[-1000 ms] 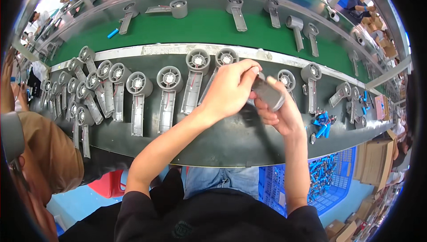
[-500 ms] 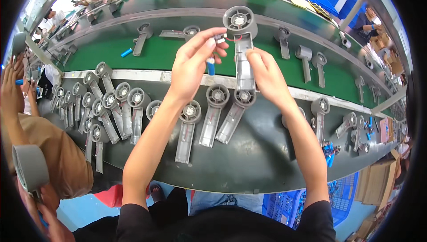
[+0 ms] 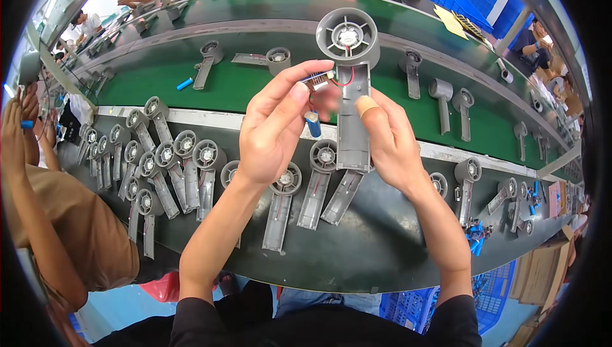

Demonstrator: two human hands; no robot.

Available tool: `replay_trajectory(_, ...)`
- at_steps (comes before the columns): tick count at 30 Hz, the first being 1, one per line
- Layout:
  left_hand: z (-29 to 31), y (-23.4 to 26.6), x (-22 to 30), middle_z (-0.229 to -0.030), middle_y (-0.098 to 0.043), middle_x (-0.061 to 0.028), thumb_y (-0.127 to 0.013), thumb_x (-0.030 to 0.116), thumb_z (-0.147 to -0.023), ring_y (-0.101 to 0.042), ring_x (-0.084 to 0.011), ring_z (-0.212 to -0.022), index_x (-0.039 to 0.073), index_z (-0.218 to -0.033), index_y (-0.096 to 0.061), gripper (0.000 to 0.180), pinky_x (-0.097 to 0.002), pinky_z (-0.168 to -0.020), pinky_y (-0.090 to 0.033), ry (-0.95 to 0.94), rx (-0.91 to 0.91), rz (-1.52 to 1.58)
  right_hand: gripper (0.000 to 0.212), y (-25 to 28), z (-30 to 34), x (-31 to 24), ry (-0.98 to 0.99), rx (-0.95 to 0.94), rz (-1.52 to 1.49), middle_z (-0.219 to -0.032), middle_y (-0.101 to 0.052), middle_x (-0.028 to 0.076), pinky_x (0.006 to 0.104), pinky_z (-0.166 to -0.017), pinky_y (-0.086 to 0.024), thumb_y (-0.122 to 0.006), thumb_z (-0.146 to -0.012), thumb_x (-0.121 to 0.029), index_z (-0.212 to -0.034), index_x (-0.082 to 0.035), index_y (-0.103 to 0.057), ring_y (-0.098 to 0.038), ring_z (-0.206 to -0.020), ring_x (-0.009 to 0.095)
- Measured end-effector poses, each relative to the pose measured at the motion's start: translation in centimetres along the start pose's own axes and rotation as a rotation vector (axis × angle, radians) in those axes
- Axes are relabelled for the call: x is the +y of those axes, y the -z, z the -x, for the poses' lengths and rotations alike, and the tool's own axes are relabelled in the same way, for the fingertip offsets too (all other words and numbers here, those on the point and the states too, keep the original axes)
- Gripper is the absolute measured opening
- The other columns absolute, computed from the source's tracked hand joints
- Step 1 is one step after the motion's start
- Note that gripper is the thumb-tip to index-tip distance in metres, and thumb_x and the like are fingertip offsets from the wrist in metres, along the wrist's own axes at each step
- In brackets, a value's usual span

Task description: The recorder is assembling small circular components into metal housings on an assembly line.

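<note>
My left hand (image 3: 271, 133) pinches a small circuit board (image 3: 317, 81) between thumb and fingertips. A red wire runs from the board to the grey handheld fan housing (image 3: 352, 136). My right hand (image 3: 395, 146) grips that housing by the side of its open, trough-like handle, thumb on the front edge; a tan cover wraps the thumb tip. The round fan head points up, with its spokes and hub facing me. A blue cylindrical battery (image 3: 312, 125) hangs just below my left fingers; how it is attached is partly hidden by them.
Several grey fan housings (image 3: 277, 219) lie on the dark bench, most to the left. More rest on the green conveyor belt (image 3: 255, 92) beyond a pale rail. Blue batteries with wires (image 3: 477, 235) are piled at the right. A co-worker in a brown shirt (image 3: 76, 232) sits close on my left.
The fan housing and circuit board now appear larger and nearer, with the housing's handle reaching lower. More of the board and red wire shows. Both hands keep their holds.
</note>
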State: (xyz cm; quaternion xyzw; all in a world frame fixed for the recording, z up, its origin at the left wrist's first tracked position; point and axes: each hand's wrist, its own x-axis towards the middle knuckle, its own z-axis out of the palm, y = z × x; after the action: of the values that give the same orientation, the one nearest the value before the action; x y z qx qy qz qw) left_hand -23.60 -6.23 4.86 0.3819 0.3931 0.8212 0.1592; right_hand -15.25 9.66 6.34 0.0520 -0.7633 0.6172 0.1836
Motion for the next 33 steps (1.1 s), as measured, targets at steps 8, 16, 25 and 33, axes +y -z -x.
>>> replay_trajectory(8, -0.9, 2.3, -1.2, -0.108, -0.065, -0.0117, -0.044, 0.017, -0.105, -0.060, -0.0158, -0.096, -0.004, -0.133, -0.054, 0.036, -0.0299, -0.084, -0.047, 0.021, 0.093, -0.051, 0.039, -0.2, -2.4, 2.2, -0.161, -0.051, 0.114, -0.091, -0.061, -0.001, 0.0224, -0.067, -0.042, -0.044, -0.102, -0.026, -0.124, 0.002, -0.060, -0.050, -0.077, 0.005)
replay_trajectory(16, -7.5, 12.4, -8.6, -0.087, -0.068, -0.0120, -0.043, 0.017, -0.105, -0.066, -0.0159, -0.081, -0.003, -0.120, -0.062, 0.031, -0.0303, -0.071, -0.054, 0.365, 0.445, -0.435, 0.044, -1.6, -12.3, 15.3, -0.273, -0.103, 0.322, -0.071, -0.059, 0.013, 0.0381, -0.064, -0.045, -0.043, -0.098, -0.033, -0.098, 0.006, -0.063, -0.059, -0.070, 0.024)
replay_trajectory(25, -8.4, 18.4, -6.6, -0.117, -0.066, -0.0205, -0.062, 0.012, -0.079, -0.061, -0.0387, -0.108, 0.005, -0.115, -0.069, 0.037, -0.0422, -0.095, -0.049, 0.151, 0.248, -1.828, 0.054, -0.7, -12.7, 15.0, -0.224, 0.057, 1.069, -0.093, -0.069, 0.028, 0.0509, -0.084, -0.053, -0.050, -0.096, -0.049, -0.088, 0.000, -0.072, -0.066, -0.094, 0.045)
replay_trajectory(33, -11.0, 25.4, -7.0, -0.130, -0.056, -0.0188, -0.061, 0.008, -0.077, -0.053, -0.0392, -0.123, 0.015, -0.142, -0.048, 0.067, -0.0531, -0.101, -0.045, 0.339, -0.131, -1.823, 0.048, 4.9, -12.6, 19.0, -0.521, -0.128, 0.493, -0.067, -0.067, 0.012, 0.0367, -0.063, -0.050, -0.067, -0.086, -0.044, -0.086, 0.004, -0.073, -0.066, -0.063, 0.024)
